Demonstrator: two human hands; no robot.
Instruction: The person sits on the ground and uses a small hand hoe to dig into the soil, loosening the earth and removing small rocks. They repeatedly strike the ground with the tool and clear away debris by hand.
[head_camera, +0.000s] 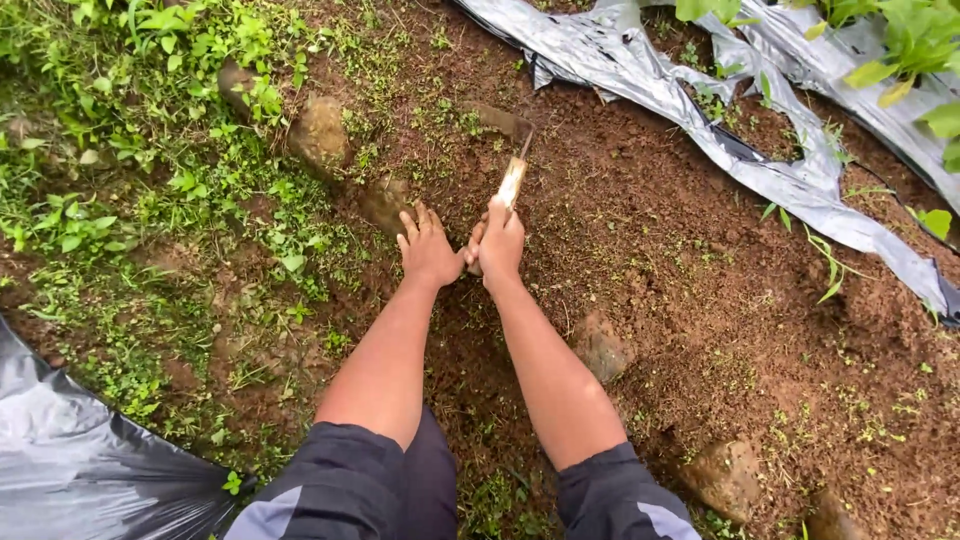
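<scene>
Head view looked down at two bare arms stretched out over brown dirt. The right hand (501, 245) was wrapped tight around the pale wooden handle of a small digging tool (513, 178). The tool's thin dark tip poked into the dirt (650, 220) just past the hand. The left hand (428, 248) lay flat on the ground right beside the right hand, with its fingers spread and holding nothing. Small green weeds (180, 180) grew thick on the left side. A few brown stones (320, 132) sat in a row near the hands. A long sheet of grey plastic (640, 70) lay crumpled across the top right. Another piece of dark plastic (70, 460) sat in the bottom left corner.
</scene>
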